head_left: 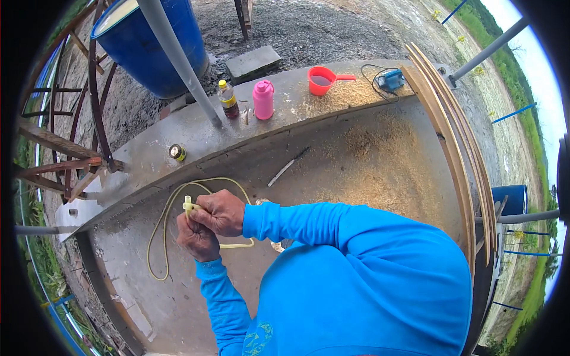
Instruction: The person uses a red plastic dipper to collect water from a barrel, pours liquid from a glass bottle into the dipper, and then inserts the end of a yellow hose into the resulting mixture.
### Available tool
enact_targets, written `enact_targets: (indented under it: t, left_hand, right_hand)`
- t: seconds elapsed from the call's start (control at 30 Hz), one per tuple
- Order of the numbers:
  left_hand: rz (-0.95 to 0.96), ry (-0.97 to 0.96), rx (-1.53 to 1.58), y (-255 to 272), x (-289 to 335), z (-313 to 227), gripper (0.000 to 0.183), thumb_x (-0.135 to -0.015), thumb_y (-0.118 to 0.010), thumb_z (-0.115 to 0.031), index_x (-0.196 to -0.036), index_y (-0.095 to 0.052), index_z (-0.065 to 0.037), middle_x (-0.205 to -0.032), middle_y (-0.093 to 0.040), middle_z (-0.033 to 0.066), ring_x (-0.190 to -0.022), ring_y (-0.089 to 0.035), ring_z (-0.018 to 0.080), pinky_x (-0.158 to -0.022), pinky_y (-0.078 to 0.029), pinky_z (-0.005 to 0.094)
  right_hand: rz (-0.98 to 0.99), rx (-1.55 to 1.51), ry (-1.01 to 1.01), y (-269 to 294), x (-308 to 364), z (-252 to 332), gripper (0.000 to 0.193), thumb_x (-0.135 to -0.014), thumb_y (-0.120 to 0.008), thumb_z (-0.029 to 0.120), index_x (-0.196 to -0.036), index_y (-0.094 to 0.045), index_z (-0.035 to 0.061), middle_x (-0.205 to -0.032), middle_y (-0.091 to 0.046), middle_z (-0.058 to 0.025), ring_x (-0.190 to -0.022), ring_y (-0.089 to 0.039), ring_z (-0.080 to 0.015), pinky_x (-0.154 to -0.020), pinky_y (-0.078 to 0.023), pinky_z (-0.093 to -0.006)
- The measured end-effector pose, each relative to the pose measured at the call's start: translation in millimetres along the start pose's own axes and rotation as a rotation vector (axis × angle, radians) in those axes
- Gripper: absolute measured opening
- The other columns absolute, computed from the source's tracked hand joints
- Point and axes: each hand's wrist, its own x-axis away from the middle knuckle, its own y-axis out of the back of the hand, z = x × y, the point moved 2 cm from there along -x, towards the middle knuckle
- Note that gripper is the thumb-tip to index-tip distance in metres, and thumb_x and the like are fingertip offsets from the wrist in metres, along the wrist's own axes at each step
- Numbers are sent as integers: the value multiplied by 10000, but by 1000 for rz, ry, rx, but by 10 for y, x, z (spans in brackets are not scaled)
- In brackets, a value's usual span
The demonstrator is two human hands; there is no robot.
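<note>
My left hand (197, 238) is closed round the end of a pale yellow hose (149, 252), low over the concrete floor. Just above it, my right hand (222, 213) grips the same end with fingers and thumb pressed together. A short, open tube end (188, 200) sticks up past my fingers, with a crosswise piece beside it; whether that is a fitting or a fold of hose I cannot tell. The rest of the hose lies in loose loops on the floor around and beneath my hands. My fingers hide part of the joint.
Along the raised ledge stand a small jar (177, 152), a bottle of dark liquid (228, 99), a pink flask (263, 99), a red dipper (320, 81) and a blue power tool (390, 80). Long boards (454, 160) lean at right, near sawdust (386, 172). A blue barrel (148, 53) stands behind.
</note>
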Motion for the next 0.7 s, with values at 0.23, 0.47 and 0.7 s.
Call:
enact_targets:
  t: [0.23, 0.47, 0.7]
  left_hand:
    - [-36, 119, -6, -58, 316, 109, 282, -821, -388, -252, -733, -484, -2, -595, -453, 61, -529, -397, 127, -468, -329, 277]
    - [-49, 360, -3, -334, 45, 153, 278, -828, -369, -273, -709, -419, -27, -513, -440, 29, -463, -395, 117, -413, -329, 277]
    - [102, 332, 681, -1858, 339, -533, 257, -836, -326, -308, -780, -352, -59, -694, -504, 74, -568, -487, 110, -488, -415, 237]
  right_hand:
    - [144, 248, 188, 154, 220, -70, 290, -767, -456, 298, -619, -428, 50, -524, -419, -117, -479, -461, -295, -407, -360, -355]
    - [206, 48, 240, 862, 440, 102, 230, -767, -472, 228, -655, -430, 31, -580, -445, -109, -508, -472, -265, -447, -364, -331]
    - [-105, -762, -326, 2243, 196, -449, 217, -832, -379, 237, -726, -419, 52, -555, -374, -2, -480, -390, -85, -416, -331, -239]
